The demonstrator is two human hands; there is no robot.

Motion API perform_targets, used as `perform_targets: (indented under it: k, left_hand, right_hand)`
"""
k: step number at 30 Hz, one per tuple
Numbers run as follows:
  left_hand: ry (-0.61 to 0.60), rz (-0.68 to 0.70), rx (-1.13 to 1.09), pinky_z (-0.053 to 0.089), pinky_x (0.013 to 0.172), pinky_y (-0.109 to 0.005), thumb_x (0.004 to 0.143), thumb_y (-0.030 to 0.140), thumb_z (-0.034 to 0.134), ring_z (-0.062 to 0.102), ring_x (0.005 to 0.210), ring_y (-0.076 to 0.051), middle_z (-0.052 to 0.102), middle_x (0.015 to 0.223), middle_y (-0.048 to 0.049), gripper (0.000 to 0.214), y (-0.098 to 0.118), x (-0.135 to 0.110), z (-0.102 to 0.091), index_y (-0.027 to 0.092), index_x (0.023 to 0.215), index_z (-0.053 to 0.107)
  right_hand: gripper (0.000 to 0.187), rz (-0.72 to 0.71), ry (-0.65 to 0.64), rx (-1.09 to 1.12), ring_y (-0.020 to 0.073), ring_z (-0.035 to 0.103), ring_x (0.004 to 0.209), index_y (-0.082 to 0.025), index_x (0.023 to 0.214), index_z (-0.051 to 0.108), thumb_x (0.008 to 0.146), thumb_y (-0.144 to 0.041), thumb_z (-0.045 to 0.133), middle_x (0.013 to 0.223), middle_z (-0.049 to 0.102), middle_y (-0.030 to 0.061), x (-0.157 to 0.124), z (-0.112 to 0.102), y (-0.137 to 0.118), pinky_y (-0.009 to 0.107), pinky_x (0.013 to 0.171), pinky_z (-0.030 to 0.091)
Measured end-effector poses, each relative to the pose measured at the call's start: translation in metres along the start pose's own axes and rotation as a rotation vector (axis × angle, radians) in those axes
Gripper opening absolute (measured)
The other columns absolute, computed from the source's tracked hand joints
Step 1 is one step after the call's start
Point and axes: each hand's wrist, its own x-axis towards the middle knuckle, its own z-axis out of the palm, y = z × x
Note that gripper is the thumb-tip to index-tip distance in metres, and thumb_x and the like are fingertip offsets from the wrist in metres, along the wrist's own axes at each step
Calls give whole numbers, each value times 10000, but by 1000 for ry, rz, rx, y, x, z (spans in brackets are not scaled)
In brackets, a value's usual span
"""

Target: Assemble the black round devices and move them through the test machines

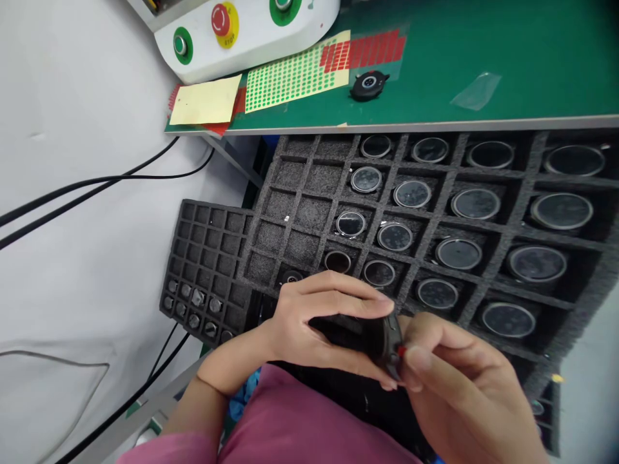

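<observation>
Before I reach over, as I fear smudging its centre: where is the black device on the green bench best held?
Probably pinch the black device by opposite rim edges, coming from the near side: it lies flat, pale-ringed centre facing up.

One word legible: STOP, dark capitals on the yellow disc (233, 35) behind the red push-button (220, 20), which is fixed to the white control panel (258, 46). Letters run slanted along the disc's edge nearest the panel's lower rim. On the red cap of the push-button: pale curved marks, arrow-like as far as the blur allows. Toward the panel's right end, just beyond the right-hand green disc (285, 19), a small grey mark (311, 4), too small to read.
</observation>
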Motion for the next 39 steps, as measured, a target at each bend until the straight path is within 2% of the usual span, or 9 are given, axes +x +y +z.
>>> perform_targets:
  k: [4,9,13,17,20,22,27,32,39]
  left_hand:
    - [-4,74,-40,610,809,-337,581,329,888,710,899,-215,726,1025,-58,533,0,2,-2,252,1076,707]
    - [-32,-31,-67,619,810,-351,584,359,882,716,893,-227,729,982,-66,422,-2,3,-3,232,960,741]
    - [-40,-69,-247,610,793,-312,578,309,892,712,895,-216,714,1012,-62,476,1,3,-1,258,1026,739]
    - [-42,-440,-744,606,720,-293,765,432,745,718,866,-216,694,1063,-98,412,6,8,2,201,1104,712]
    - [-34,-710,-1033,598,649,-294,854,446,629,721,840,-242,721,942,-129,406,5,11,5,121,1091,681]
    - [-28,-787,-1101,587,587,-281,856,428,618,717,770,-235,720,880,-137,387,3,12,9,93,1046,659]
    - [-3,-685,-1063,509,432,-190,876,393,595,628,569,-128,678,794,-93,285,5,12,19,109,882,573]
    - [8,-658,-913,430,378,-143,880,416,607,538,467,-69,601,700,-7,288,11,9,26,148,861,505]
    - [-22,-491,-501,432,478,-179,937,401,507,502,519,-59,530,732,3,238,23,5,30,165,905,515]
  right_hand:
    - [294,9,8,-6,105,491,410,-218,574,596,796,-363,723,445,506,-29,2,3,-2,200,400,431]
    - [391,148,34,105,101,460,403,-214,637,448,724,-404,779,499,457,-60,1,7,0,223,386,451]
    - [400,294,-26,188,78,380,391,-232,739,414,747,-437,757,535,397,-82,-4,4,3,199,353,401]
    - [384,122,63,173,111,424,459,-225,795,542,772,-591,657,559,399,-46,-1,-9,-1,240,411,432]
    - [280,-2,197,124,153,509,583,-223,819,605,832,-502,602,622,462,-7,3,-21,-4,285,523,495]
    - [245,-11,229,97,175,546,643,-219,795,613,845,-456,584,671,501,12,4,-25,-3,320,579,515]
    - [155,-113,273,52,161,558,658,-242,809,612,841,-393,627,661,541,-9,3,-19,10,311,650,530]
    - [85,-187,314,55,159,633,827,-247,872,649,823,-312,675,833,660,17,2,-8,16,282,786,544]
    - [184,-96,180,9,192,670,911,-298,1061,680,900,-295,592,1141,665,62,0,5,15,202,463,494]
